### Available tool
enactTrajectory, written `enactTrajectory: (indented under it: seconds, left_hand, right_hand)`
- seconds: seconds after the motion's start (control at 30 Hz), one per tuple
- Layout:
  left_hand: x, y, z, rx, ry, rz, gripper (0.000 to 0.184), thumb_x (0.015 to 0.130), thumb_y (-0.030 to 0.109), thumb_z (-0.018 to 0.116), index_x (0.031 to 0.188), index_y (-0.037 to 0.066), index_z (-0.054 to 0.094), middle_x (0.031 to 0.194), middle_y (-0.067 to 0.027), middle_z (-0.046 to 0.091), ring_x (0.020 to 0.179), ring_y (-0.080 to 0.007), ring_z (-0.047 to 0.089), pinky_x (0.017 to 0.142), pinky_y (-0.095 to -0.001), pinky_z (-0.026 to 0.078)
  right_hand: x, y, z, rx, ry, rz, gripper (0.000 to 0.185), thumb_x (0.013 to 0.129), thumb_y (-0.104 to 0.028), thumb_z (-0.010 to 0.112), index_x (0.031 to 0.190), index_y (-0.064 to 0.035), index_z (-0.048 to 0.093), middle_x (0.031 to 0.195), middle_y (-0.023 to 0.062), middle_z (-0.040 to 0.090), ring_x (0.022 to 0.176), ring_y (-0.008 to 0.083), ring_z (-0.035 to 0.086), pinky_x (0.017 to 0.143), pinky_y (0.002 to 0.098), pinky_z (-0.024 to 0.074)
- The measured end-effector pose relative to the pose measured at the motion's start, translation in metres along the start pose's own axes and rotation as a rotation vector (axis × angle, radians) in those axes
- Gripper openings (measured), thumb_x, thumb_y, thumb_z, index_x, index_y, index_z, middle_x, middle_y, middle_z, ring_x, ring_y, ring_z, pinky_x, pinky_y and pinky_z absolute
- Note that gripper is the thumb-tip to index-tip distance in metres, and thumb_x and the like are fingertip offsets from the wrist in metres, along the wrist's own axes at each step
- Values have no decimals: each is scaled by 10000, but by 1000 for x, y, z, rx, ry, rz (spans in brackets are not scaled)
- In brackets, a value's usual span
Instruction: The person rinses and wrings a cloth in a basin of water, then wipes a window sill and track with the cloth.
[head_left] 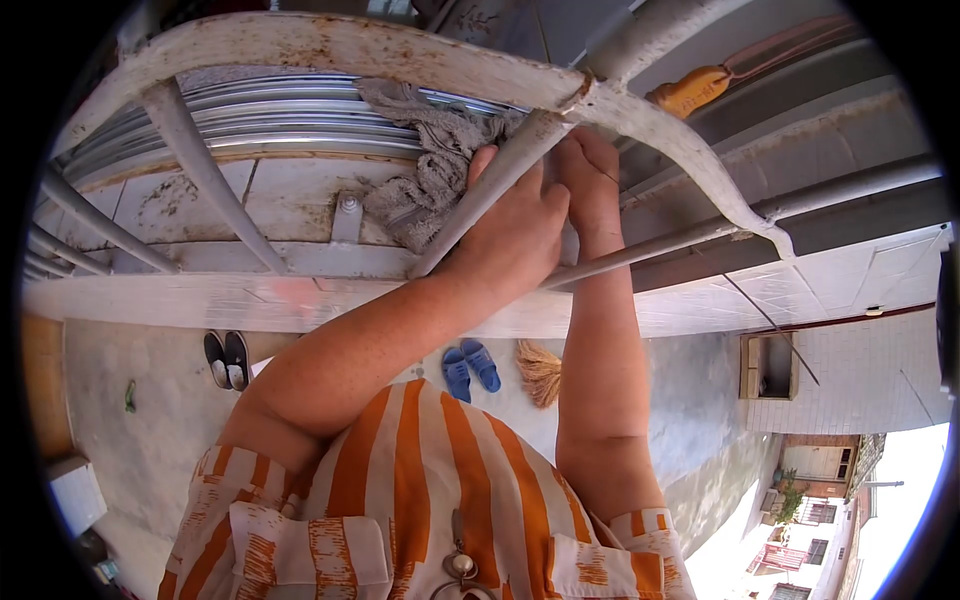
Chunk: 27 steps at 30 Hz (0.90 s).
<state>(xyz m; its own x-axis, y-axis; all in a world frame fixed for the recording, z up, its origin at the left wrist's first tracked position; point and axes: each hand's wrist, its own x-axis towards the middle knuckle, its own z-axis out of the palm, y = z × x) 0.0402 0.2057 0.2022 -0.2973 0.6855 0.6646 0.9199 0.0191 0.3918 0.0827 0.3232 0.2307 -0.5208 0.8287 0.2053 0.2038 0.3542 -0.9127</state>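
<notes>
A crumpled grey rag [435,150] lies over the metal window track [300,110] and hangs down across the sill. My left hand [520,225] reaches in behind a slanted white bar, its thumb and bent fingers closed at the rag's right side; the bar hides part of the grip. Just right of it, my right hand [592,165] is raised under the thick curved bar with its fingers curled in. Its fingertips are turned away, so what they grip is hidden. Both forearms pass close to the lower rail of the grille.
A rusty white grille [340,42] surrounds both hands. An orange tag [690,92] on a cord hangs at upper right. A bolted bracket [347,215] stands on the dirty sill. Below are blue slippers [470,368], dark shoes [226,360] and a straw broom [540,372].
</notes>
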Motion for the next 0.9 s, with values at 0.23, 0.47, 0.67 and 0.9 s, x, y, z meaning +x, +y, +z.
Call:
enactTrajectory:
  seconds: [0.23,0.47,0.67,0.9]
  left_hand:
    - [0,-1,-3,5,12,28,261,631,140,652,857,11,627,1225,-272,464,1215,-369,389,988,-491,246]
    - [0,0,-3,29,-3,31,279,626,140,650,876,19,633,1219,-273,466,1206,-369,393,980,-495,254]
    - [-1,-1,-1,-2,29,38,275,627,136,650,877,22,631,1226,-277,463,1211,-366,391,980,-495,254]
    - [0,1,-3,-20,14,36,280,623,136,655,876,20,629,1237,-284,457,1224,-372,378,988,-495,242]
  right_hand:
    - [3,20,-20,251,98,11,175,875,-86,487,952,23,601,692,82,617,514,88,485,458,213,376]
    - [6,24,-27,214,126,-8,180,890,-97,473,961,14,595,676,91,623,494,79,488,430,199,364]
    - [22,28,-31,31,55,-96,172,885,-104,476,902,18,596,655,91,618,474,90,483,419,215,364]
    - [27,26,-24,-182,11,-96,209,860,-106,469,725,-9,596,632,75,594,496,93,485,442,234,370]
